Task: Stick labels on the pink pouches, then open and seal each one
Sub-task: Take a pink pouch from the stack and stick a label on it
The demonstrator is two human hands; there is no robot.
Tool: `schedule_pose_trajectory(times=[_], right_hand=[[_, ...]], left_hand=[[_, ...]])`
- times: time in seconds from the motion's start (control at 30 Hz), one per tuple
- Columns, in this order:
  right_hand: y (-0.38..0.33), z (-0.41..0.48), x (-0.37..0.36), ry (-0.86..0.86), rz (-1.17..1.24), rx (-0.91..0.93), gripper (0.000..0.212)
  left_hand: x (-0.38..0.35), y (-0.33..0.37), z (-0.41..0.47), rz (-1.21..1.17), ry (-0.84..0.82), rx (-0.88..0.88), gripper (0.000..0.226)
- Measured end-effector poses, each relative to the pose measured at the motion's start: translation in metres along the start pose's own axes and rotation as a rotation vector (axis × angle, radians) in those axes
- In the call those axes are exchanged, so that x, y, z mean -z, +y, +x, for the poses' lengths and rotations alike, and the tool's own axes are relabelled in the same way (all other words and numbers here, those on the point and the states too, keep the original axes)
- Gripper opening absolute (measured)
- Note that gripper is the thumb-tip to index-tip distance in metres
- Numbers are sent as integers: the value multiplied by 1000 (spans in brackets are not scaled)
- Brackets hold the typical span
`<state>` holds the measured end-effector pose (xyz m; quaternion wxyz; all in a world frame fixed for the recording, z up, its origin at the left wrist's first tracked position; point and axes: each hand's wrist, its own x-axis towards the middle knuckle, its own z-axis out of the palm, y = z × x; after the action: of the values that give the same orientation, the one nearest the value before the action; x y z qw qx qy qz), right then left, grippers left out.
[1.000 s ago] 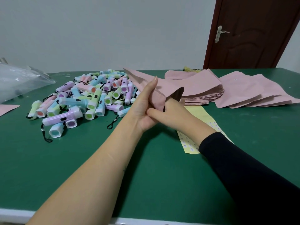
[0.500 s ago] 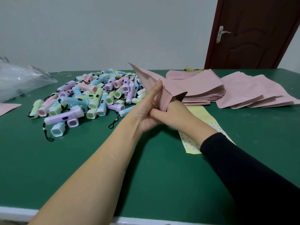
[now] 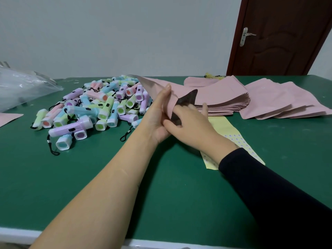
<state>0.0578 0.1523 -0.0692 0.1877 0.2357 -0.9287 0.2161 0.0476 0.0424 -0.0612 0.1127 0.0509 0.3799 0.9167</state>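
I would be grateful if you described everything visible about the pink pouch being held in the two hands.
The pink pouch is flat, thin and matte, paper-like or film-like outside, with a dark, slightly shiny lining showing where its mouth gapes open. It is lifted off the green table, tilted, one corner pointing up and to the left over the pile of small torches. The left hand presses flat along its near side; the right hand has fingers at the dark opening. No label shows on it.

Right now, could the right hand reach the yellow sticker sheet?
Probably yes. The yellow sticker sheet lies flat on the table right under the right hand, nothing covering it. But that hand is busy holding the pink pouch open, so it must let go first.
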Motion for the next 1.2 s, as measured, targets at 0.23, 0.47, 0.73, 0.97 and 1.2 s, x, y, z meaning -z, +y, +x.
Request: schedule_pose_trajectory(times=[0.23,0.47,0.73,0.97,1.2], right_hand=[[-9,-2,10,153,323,106,17],[-2,2,5,-41,305,-195,24],[-4,3,5,-57,329,-187,30],[-1,1,0,77,301,-111,21],[-4,15,-1,385,474,-112,35]], left_hand=[[-3,0,-1,-78,-85,33,25],[-12,-9,-4,120,-60,48,29],[-12,-7,-4,33,-36,73,60],[-8,-3,0,75,83,27,25],[25,57,-12,-278,190,-178,66]])
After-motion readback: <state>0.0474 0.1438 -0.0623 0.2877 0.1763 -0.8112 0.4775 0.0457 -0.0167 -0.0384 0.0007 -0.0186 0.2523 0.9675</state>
